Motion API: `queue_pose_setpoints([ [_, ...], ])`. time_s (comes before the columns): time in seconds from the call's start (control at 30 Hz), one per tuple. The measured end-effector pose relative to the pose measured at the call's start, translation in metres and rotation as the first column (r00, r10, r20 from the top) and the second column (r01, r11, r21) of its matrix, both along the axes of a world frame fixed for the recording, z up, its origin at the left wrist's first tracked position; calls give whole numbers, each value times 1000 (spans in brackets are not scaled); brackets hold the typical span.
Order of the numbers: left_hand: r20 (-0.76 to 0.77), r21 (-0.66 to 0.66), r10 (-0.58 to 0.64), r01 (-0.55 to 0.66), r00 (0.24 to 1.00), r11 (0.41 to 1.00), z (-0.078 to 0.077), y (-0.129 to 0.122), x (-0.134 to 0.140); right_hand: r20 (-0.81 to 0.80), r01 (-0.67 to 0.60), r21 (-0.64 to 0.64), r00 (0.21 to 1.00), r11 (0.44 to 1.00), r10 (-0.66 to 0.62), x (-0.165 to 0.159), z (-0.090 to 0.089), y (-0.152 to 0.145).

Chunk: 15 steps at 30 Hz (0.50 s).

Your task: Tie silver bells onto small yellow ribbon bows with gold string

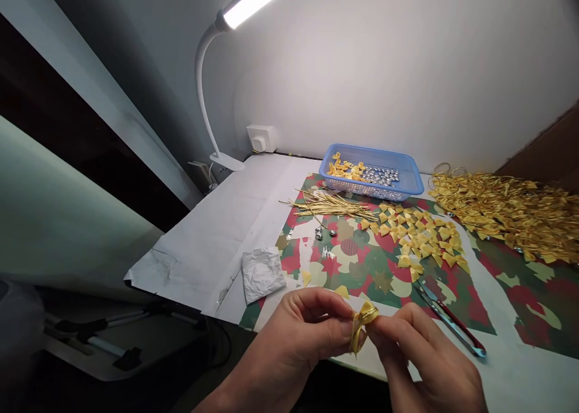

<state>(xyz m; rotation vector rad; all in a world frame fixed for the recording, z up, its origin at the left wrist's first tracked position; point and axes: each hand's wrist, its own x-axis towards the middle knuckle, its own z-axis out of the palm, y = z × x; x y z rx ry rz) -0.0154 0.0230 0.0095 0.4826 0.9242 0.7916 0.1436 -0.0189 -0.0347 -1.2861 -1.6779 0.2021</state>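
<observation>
A small yellow ribbon bow is pinched between my two hands above the front edge of the table. Thumb and index finger of my left hand close on its left side. From the right, the fingertips of my right hand press on it. A thin gold cord runs over the middle of the bow, and its ends are partly hidden by my fingers. Behind my hands lie gold cords, a few silver bells and many loose yellow bows.
A blue basket with bows and silver bells stands by the wall. Right of it is a heap of finished-looking gold bows. Tweezers and a red-handled tool lie front right. A crumpled tissue and a clamp lamp are left.
</observation>
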Motion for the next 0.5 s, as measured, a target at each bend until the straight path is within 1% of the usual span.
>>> queue_pose_setpoints([
  [0.13,-19,-2,-27,27,999,1000,0,0,1,50,30,36,998,999,-32,-1,3,-2],
  [0.23,7,-19,-36,36,999,999,0,0,1,49,25,18,998,1000,-26,-2,7,-4],
  [0.37,20,2,-54,54,998,999,0,-2,0,-80,-35,-70,996,997,30,-3,11,-4],
  [0.5,-4,76,-65,65,998,995,-1,-6,0,-226,-95,-173,973,980,54,-3,13,-4],
])
